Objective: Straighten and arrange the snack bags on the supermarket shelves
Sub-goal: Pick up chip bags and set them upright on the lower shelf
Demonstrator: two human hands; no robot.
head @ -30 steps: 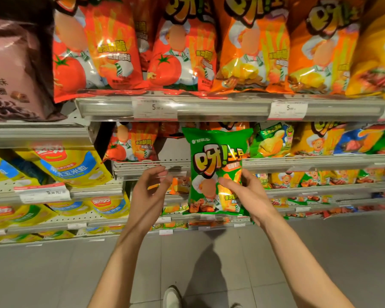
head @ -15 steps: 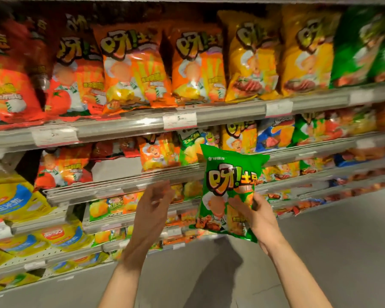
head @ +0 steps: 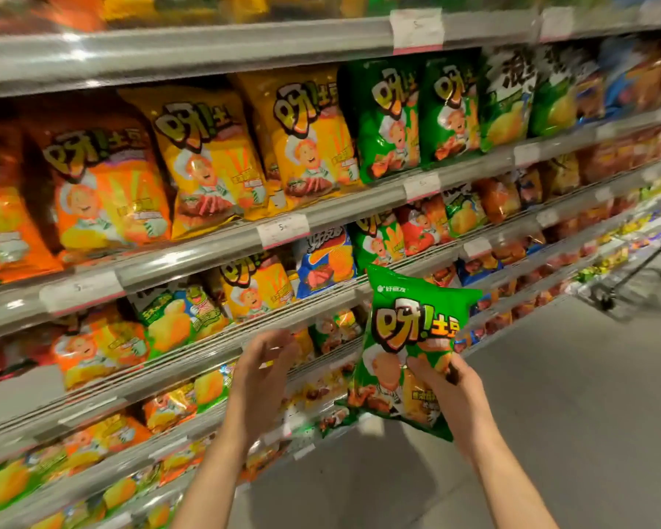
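Note:
My right hand (head: 449, 387) grips a green snack bag (head: 409, 330) by its lower half and holds it upright in front of the lower shelves. My left hand (head: 262, 379) hovers just left of it, fingers loosely curled, holding nothing. On the upper shelf stand matching green bags (head: 390, 120), with yellow bags (head: 302, 143) and orange bags (head: 104, 189) to their left. The shelf rail (head: 207, 253) below them carries price tags.
Lower shelves hold smaller mixed snack bags (head: 252, 288) in several colours. A shopping cart (head: 634, 276) stands in the aisle at right. Grey floor (head: 569, 414) stretches along the shelves.
The view has swung right and upward along the shelves. My right hand carried the green bag along with it; my left hand stays beside it, holding nothing.

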